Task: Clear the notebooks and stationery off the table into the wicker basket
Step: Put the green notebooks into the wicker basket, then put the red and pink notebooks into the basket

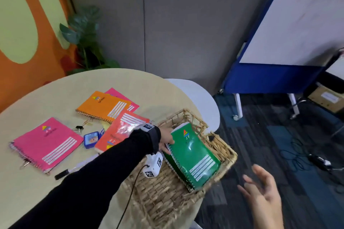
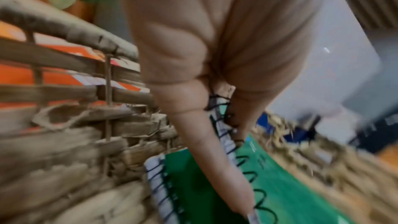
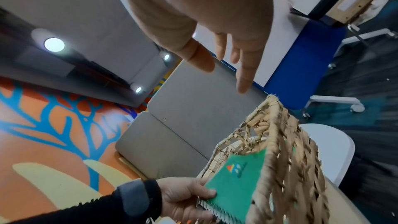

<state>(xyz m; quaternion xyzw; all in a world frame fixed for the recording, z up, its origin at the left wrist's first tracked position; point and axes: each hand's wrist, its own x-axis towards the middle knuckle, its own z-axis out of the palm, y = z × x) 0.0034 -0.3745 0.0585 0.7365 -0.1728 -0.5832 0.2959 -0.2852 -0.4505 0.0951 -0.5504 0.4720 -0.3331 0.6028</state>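
A green spiral notebook [image 1: 193, 156] lies tilted in the wicker basket [image 1: 225, 147] at the table's right edge. My left hand [image 1: 168, 144] grips it at the spiral edge, thumb on the cover; the left wrist view shows the fingers [image 2: 204, 142] along the coil of the notebook [image 2: 290, 193]. My right hand [image 1: 260, 189] hovers open beyond the table, holding nothing, to the right of the basket [image 3: 277, 159]. On the table lie an orange notebook [image 1: 104, 106], a red-orange one [image 1: 121, 132], two pink ones [image 1: 48, 143] [image 1: 119, 95], a blue box [image 1: 91, 139], binder clips [image 1: 80, 128] and a black marker [image 1: 65, 173].
The round beige table [image 1: 55, 95] ends just right of the basket. A white chair [image 1: 201, 98] stands behind it, a plant [image 1: 83, 39] at the back left. A blue-framed whiteboard [image 1: 279, 42] and floor cables [image 1: 307, 158] are to the right.
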